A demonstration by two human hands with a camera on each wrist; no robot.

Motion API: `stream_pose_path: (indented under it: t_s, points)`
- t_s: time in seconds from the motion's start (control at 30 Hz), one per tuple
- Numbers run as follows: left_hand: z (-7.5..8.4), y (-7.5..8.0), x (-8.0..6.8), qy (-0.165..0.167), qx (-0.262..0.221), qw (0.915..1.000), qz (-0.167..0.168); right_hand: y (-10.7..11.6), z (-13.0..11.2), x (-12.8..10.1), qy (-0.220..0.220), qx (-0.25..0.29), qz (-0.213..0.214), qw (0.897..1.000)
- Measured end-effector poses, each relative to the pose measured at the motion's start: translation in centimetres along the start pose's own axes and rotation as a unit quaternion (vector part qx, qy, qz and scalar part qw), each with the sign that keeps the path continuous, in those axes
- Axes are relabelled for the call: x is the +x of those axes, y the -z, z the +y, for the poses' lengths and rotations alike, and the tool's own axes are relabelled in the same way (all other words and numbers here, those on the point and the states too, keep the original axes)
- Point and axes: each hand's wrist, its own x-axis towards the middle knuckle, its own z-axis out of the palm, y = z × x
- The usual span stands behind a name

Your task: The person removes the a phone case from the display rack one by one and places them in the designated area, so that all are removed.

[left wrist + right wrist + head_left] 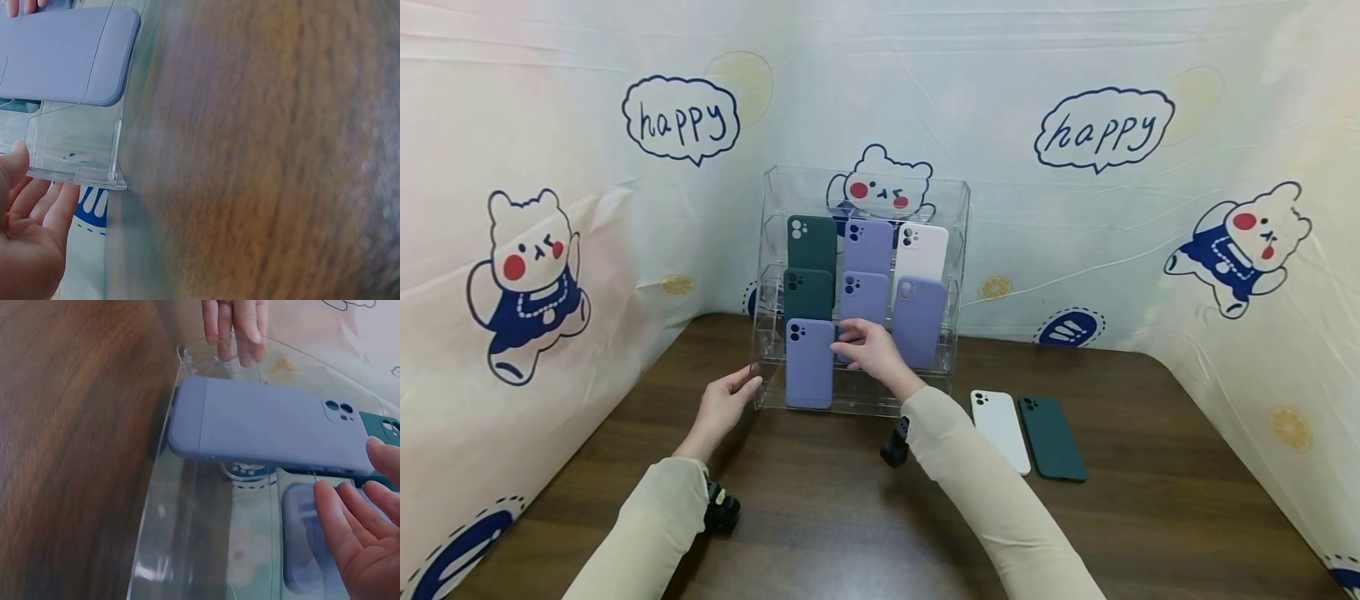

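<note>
A clear tiered display stand (872, 403) holds several phone cases. My left hand (722, 406) grips its lower left side, the thumb and fingers (60, 209) on either side of the clear wall. On the lowest tier at the left leans a lavender phone case (808, 367), camera cutouts at the top. Beside that case's upper right corner is my right hand (876, 348), fingers loosely spread, the thumb right at the case's edge in the right wrist view. Nothing lies between those fingers. Behind this hand, a lavender case (306, 537) is partly hidden.
Higher tiers bear dark green cases (811, 242), lavender cases (919, 321) and a white case (922, 250). On the brown table (820, 517), right of the stand, lie another white case (1000, 433) and another green case (1052, 437). A printed cloth (970, 100) hangs close behind.
</note>
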Motion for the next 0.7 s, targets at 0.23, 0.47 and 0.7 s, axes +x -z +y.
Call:
stream_pose_path:
  t_s: [0.23,0.47,0.7]
  points:
    - [0.1,0.0,0.0,-0.007,0.007,0.9999,0.004,-1.4,0.0,0.4,0.001,0.004,0.041,0.999]
    - [0.0,0.0,0.0,-0.008,0.005,1.0000,0.002,-1.7,0.1,0.5,0.007,-0.003,0.058,0.998]
    - [0.0,-0.1,0.0,-0.009,-0.001,0.9999,0.006,-2.1,0.4,0.5,0.017,-0.027,0.073,0.997]
